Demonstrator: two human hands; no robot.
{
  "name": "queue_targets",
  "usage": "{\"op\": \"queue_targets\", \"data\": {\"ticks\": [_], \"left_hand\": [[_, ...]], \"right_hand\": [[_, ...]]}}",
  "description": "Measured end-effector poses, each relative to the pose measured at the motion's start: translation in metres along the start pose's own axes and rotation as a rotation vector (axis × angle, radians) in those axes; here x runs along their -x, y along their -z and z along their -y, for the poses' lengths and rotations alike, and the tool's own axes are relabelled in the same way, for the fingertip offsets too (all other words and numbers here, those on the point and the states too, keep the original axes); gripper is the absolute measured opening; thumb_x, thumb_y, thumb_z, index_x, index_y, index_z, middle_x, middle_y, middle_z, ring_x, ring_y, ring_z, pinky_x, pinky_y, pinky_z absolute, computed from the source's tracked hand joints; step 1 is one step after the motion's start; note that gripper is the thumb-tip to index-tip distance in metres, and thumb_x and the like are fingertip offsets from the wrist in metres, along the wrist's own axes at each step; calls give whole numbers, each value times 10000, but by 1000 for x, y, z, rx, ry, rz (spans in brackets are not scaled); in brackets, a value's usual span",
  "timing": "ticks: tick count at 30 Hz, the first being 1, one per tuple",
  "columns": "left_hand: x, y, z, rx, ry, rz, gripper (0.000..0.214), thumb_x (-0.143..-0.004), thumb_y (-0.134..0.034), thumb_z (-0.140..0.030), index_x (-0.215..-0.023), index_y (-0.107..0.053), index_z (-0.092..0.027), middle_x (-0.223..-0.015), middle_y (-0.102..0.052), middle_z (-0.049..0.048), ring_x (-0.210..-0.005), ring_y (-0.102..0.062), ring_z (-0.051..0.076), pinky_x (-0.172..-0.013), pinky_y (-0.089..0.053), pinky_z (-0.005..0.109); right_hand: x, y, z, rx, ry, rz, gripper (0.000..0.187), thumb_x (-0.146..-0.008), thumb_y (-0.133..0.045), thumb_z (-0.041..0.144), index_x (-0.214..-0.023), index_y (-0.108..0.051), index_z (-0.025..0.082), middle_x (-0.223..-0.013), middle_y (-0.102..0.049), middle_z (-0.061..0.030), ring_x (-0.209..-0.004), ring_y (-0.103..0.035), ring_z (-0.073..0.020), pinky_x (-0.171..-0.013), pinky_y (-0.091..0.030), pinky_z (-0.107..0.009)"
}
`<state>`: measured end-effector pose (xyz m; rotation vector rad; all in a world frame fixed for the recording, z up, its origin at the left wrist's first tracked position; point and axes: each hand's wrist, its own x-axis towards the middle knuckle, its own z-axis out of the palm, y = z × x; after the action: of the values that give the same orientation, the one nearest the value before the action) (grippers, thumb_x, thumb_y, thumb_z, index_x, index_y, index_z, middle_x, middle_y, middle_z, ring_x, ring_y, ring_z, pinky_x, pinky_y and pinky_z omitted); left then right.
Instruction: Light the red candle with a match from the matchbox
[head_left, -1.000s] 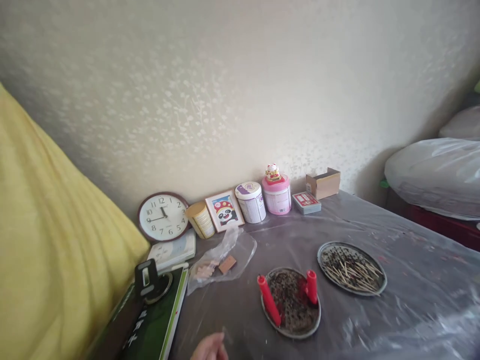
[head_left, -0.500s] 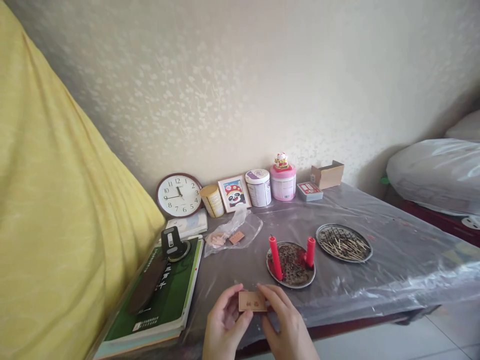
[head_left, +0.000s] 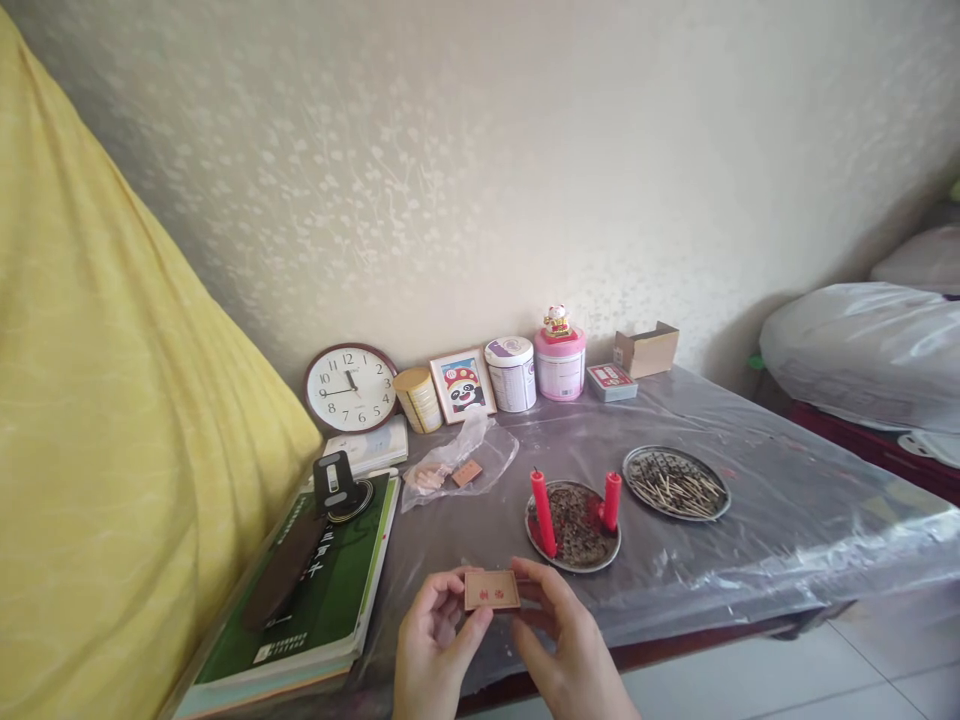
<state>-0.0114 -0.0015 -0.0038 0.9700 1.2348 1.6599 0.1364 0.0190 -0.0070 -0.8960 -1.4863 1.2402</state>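
A small brown matchbox [head_left: 491,591] with red characters on its face is held over the table's front edge. My left hand [head_left: 439,635] pinches its left end, with the thumb along the lower edge and the fingers behind. At the right end, my right hand [head_left: 559,635] has its index fingertip by the upper corner and its thumb just below the lower corner. The fingers behind the box are partly hidden. Beyond the hands, a round metal plate [head_left: 574,568] bears two red candles [head_left: 543,515] and dark residue.
Farther right lies a metal plate [head_left: 637,490] of matchsticks. A clear plastic bag [head_left: 499,455] holds similar boxes. At left, a green book [head_left: 345,575] carries a black phone holder [head_left: 334,483]. A clock [head_left: 351,387], tins and a picture frame line the wall.
Both hands and the matchbox have shifted slightly left and up in view. The whole scene has also slid a little left as the camera moved. Both hands stay at the box.
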Motion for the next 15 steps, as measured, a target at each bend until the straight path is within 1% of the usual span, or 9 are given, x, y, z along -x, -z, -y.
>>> {"op": "queue_targets", "data": {"ticks": [6, 10, 12, 15], "left_hand": [[-3, 3, 2, -41, -7, -42, 244, -592, -813, -291, -741, -650, -187, -798, -725, 77, -775, -676, 236, -725, -528, 320], [-8, 6, 9, -27, 7, -110, 273, -574, -820, -337, -735, -671, -175, -771, -729, 88, -757, -671, 238, -714, -521, 315], [-10, 7, 13, -21, 28, -107, 273, -600, -805, -360, -748, -674, -172, -765, -727, 88, -750, -667, 237, -701, -516, 313], [-11, 9, 17, -59, 75, -41, 250, -699, -729, -402, -761, -672, -166, -718, -713, 79, -676, -653, 223, -636, -502, 303]], "right_hand": [[-3, 1, 0, 19, -38, -15, 368, -779, -560, 146, -1144, -574, 186, -1087, -679, -98, -1023, -644, -220, -869, -534, -328], [-6, 1, -1, 24, -59, -7, 335, -788, -568, 176, -1122, -588, 181, -1059, -686, -95, -1003, -649, -221, -853, -535, -317], [-7, 2, -2, 41, -62, -6, 294, -797, -570, 188, -1088, -606, 181, -1023, -699, -90, -962, -662, -218, -834, -534, -306], [-9, 5, -2, 130, -77, -18, 170, -823, -569, 233, -958, -659, 185, -918, -719, -73, -852, -678, -212, -764, -524, -279]]}}
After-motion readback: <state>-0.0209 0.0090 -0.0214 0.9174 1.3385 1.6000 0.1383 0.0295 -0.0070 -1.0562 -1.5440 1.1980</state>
